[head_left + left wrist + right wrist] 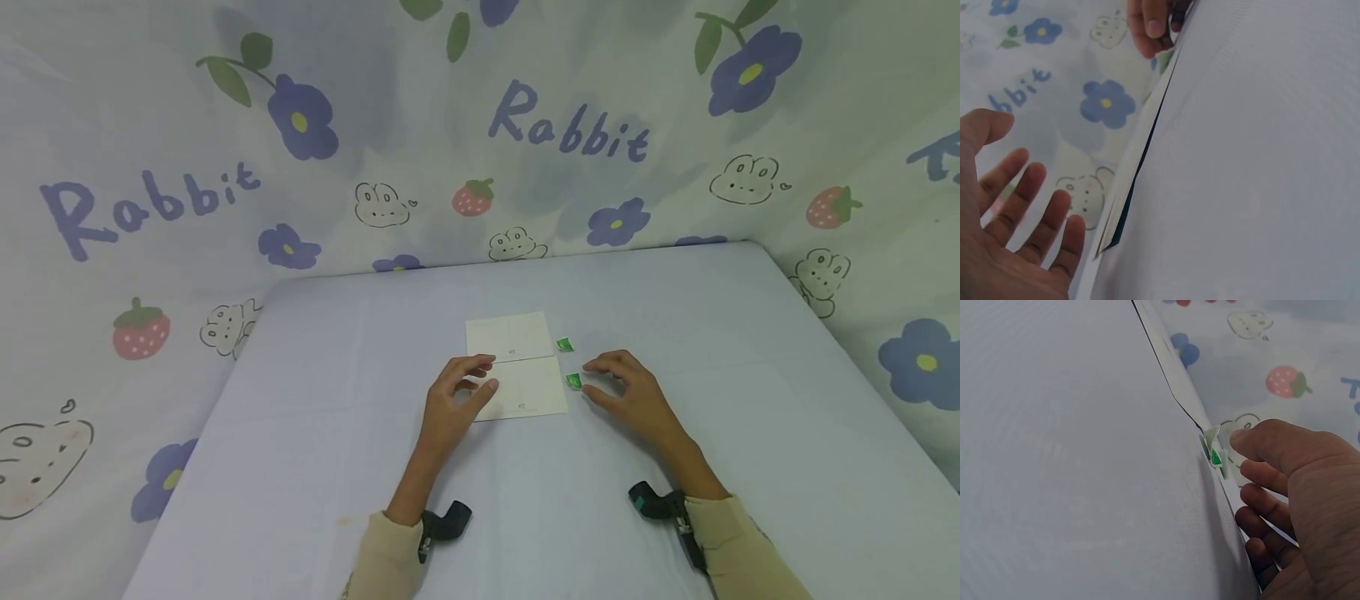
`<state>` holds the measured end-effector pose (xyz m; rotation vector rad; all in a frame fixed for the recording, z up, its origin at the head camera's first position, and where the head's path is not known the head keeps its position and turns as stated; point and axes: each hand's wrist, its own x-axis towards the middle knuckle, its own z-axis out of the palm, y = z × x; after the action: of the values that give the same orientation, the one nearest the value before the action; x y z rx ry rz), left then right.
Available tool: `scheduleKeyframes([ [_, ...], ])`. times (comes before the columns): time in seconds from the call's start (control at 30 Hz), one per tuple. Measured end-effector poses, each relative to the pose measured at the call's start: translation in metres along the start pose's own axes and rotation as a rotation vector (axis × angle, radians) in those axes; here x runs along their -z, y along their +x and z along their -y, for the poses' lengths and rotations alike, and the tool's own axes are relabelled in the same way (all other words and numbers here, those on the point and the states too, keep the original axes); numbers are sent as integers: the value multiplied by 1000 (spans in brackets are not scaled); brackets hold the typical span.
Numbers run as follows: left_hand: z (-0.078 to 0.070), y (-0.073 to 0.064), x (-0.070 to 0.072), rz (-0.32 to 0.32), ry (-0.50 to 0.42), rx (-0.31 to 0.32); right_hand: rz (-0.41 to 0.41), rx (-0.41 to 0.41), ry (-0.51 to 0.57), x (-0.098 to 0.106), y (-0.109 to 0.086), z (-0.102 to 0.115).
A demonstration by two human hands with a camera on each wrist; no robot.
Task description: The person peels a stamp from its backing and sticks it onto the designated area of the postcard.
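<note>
Two cream-white paper rectangles, like cards or envelopes, lie one behind the other: a far card (508, 333) and a near card (528, 387). Each bears a tiny mark by its near edge. Right of them are two small green stamp-like pieces, a far one (565, 344) and a near one (573, 381); in the right wrist view a green piece (1216, 457) has curled, lifted edges. My left hand (453, 392) hovers over the cards' left side, fingers loosely bent around nothing. My right hand (633, 396) is just right of the near green piece, thumb and fingers apart, holding nothing.
A white cloth covers the table (300, 442). Behind it hangs a curtain (420, 108) printed with flowers, strawberries, rabbits and lettering. Black wrist devices sit on the left wrist (447, 523) and right wrist (660, 504).
</note>
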<state>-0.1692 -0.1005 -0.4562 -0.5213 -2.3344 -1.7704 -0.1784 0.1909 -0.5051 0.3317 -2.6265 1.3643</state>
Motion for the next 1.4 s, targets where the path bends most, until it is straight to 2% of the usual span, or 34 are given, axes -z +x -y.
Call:
scheduleKeyframes([
  [0.27,1,-1,-2,21,-11,-19,1,14,-16,-1,2,-3],
  [0.5,-2,2,-5,18,16,-38,7,43,-20,0,6,-3],
  [0.8,-5,1,-10,37,10,-47,22,33,-37,2,5,-4],
  [0.87,-1,2,-11,28,11,-59,20,46,-36,2,6,-5],
  [1.0,18,3,-14,10,40,-59,17,67,-33,2,6,-5],
  [1.13,34,4,-15,29,74,-47,23,54,-36,2,5,-4],
  [1.4,38,2,-15,41,78,-42,30,41,-37,-1,3,-6],
])
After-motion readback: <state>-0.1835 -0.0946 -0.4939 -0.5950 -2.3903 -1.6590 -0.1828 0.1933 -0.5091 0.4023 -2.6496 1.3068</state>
